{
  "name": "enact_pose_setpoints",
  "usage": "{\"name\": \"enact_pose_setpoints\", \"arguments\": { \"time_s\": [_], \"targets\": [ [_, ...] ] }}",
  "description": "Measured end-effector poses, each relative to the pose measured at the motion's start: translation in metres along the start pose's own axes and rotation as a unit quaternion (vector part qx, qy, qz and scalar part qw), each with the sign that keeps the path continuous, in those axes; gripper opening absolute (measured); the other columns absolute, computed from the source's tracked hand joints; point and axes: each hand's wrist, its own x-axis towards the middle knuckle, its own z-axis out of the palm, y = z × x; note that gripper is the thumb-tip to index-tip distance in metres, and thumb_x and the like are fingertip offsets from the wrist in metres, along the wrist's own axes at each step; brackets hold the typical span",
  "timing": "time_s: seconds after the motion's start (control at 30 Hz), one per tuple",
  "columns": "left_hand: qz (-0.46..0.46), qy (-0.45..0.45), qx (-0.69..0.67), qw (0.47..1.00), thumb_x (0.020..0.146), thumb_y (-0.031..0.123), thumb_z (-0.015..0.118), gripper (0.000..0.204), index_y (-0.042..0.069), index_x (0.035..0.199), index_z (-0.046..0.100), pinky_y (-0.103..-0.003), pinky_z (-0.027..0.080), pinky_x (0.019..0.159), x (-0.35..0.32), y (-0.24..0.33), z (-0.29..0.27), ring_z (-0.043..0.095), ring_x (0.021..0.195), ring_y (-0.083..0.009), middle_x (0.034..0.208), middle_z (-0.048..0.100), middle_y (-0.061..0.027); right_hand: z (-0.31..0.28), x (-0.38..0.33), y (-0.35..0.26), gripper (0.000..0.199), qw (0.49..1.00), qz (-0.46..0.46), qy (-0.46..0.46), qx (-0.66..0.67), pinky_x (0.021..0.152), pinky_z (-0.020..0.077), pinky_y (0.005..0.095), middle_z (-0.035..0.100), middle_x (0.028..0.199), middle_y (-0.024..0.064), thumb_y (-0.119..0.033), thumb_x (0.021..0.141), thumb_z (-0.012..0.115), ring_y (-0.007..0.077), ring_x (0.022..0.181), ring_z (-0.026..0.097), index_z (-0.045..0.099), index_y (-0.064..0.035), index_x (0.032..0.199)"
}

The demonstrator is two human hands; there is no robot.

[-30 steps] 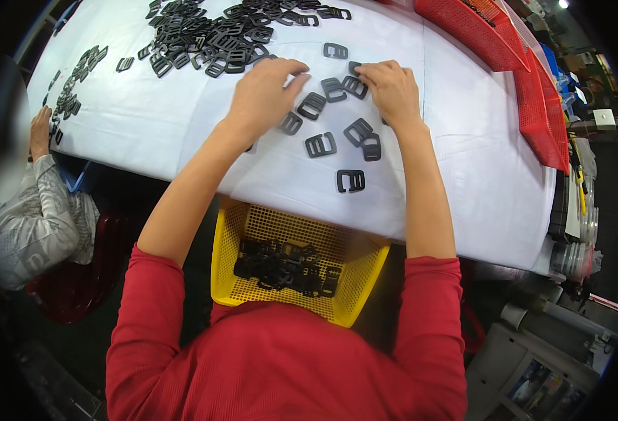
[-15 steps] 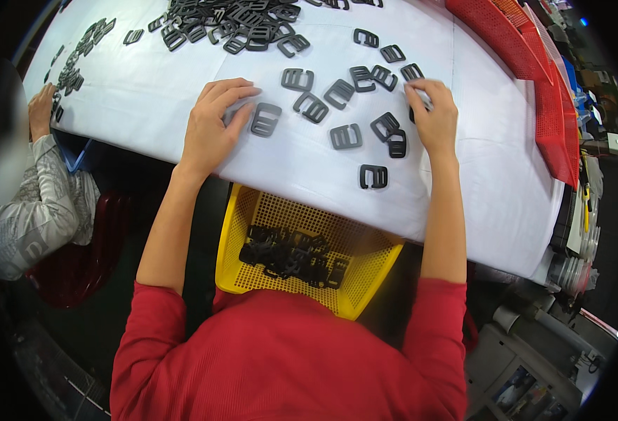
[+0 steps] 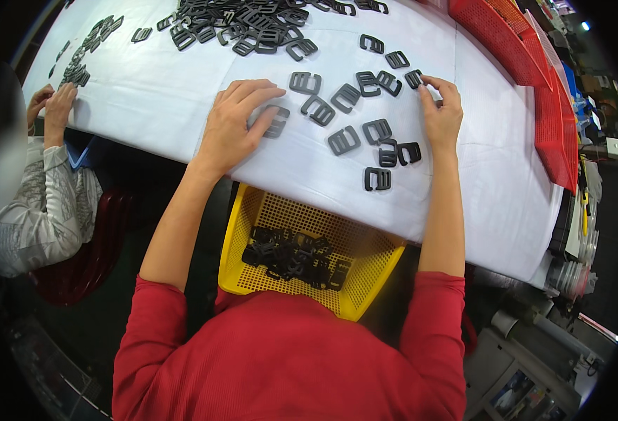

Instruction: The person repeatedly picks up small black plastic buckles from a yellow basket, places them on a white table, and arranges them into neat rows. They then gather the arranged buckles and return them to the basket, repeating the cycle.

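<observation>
Several black plastic strap buckles lie on the white-covered table, most of them between my two hands. My left hand (image 3: 235,128) is spread, its thumb and forefinger apart, around a motion-blurred buckle (image 3: 276,121); the thumb reaches that buckle's edge. My right hand (image 3: 442,112) pinches the right edge of another buckle (image 3: 412,78) between thumb and forefinger. Nearest the front edge lies a single buckle (image 3: 377,179). Just above it, one buckle (image 3: 387,153) overlaps its neighbours, and a tilted buckle (image 3: 408,152) sits at their right.
A large heap of buckles (image 3: 246,24) covers the far middle of the table (image 3: 491,175). Below the front edge, a yellow basket (image 3: 379,281) holds black parts. Red baskets (image 3: 558,133) line the right side. At the left, a co-worker's hands (image 3: 56,105) handle small dark pieces.
My left hand has slid right along with its buckle. My right hand has left a buckle beside the near cluster and now grips one farther up. The co-worker's second hand has come into view.
</observation>
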Motion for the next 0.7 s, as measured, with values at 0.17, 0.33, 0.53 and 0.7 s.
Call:
{"name": "enact_pose_setpoints", "arguments": {
  "time_s": [0.17, 0.33, 0.53, 0.7],
  "targets": [
    [-0.015, 0.001, 0.013, 1.000, 0.083, 0.004, 0.063, 0.026, 0.006, 0.108, 0.068, -0.038, 0.043, 0.094, 0.004, 0.002, 0.001, 0.057, 0.108, -0.0273, 0.112, 0.064, -0.0098, 0.008, -0.003, 0.007, 0.016, 0.999, -0.045, 0.007, -0.007, 0.089, 0.0425, 0.0329, 0.062, 0.111, 0.0067, -0.017, 0.086, 0.066, 0.0223, 0.107, 0.054, 0.072, -0.0102, 0.099],
    [-0.019, -0.008, 0.024, 0.999, 0.083, 0.004, 0.063, 0.025, 0.006, 0.108, 0.067, -0.038, 0.043, 0.094, 0.005, -0.002, 0.002, 0.057, 0.109, -0.0274, 0.113, 0.064, -0.0096, 0.002, -0.011, -0.005, 0.017, 0.988, -0.046, -0.107, 0.098, 0.100, 0.0384, 0.0366, 0.060, 0.118, 0.0088, -0.022, 0.087, 0.067, 0.0273, 0.117, 0.049, 0.073, -0.0105, 0.099],
    [-0.019, -0.043, 0.060, 0.997, 0.088, 0.018, 0.062, 0.047, 0.007, 0.132, 0.051, -0.043, 0.031, 0.108, 0.010, -0.004, 0.010, 0.041, 0.130, -0.0304, 0.136, 0.049, -0.0138, 0.025, 0.010, 0.023, 0.041, 0.994, -0.068, -0.064, -0.057, 0.109, 0.0275, 0.0452, 0.047, 0.139, 0.0169, -0.037, 0.093, 0.056, 0.0335, 0.132, 0.038, 0.058, -0.0152, 0.128],
    [0.027, -0.062, 0.129, 0.989, 0.095, 0.044, 0.050, 0.068, 0.001, 0.144, 0.031, -0.049, 0.017, 0.116, 0.036, -0.016, 0.048, 0.022, 0.143, -0.0330, 0.149, 0.033, -0.0193, 0.062, 0.043, 0.022, 0.050, 0.984, -0.042, -0.161, -0.068, 0.114, 0.0125, 0.0553, 0.043, 0.146, 0.0101, -0.049, 0.096, 0.046, 0.0317, 0.141, 0.028, 0.050, -0.0215, 0.137]
  ]
}}
